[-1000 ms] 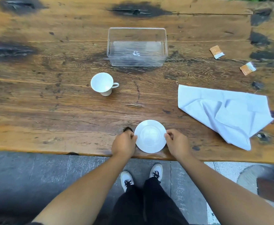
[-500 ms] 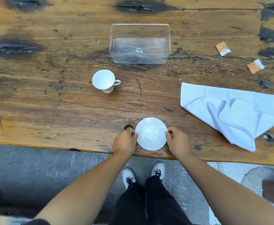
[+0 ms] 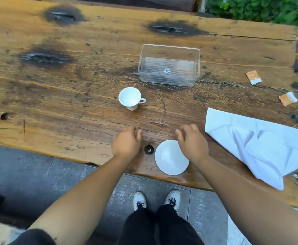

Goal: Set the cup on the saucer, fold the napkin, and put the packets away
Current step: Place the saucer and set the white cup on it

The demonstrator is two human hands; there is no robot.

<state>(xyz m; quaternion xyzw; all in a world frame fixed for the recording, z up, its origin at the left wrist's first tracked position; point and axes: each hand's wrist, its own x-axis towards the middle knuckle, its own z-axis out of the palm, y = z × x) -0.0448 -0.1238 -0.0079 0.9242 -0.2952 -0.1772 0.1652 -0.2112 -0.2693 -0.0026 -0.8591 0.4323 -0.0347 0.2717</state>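
Observation:
A white saucer [image 3: 171,158] lies near the front edge of the wooden table [image 3: 56,96]. My left hand [image 3: 127,143] hovers to its left, fingers loosely spread, holding nothing. My right hand [image 3: 191,142] hangs over the saucer's far right rim, also with nothing in it. A white cup [image 3: 131,98] stands upright farther back, handle pointing right. A crumpled white napkin [image 3: 261,145] lies at the right. Two orange packets [image 3: 253,77] [image 3: 287,98] rest at the far right. A clear plastic box [image 3: 169,65] stands behind the cup.
Dark burnt knots mark the table top, and a small hole [image 3: 149,149] sits just left of the saucer. Green plants [image 3: 261,7] grow beyond the far right corner. Grey paving and my shoes show below the table edge.
Both hands have let go of the saucer and lifted away from it, toward the cup side. The camera has tilted up, showing more of the table's far side.

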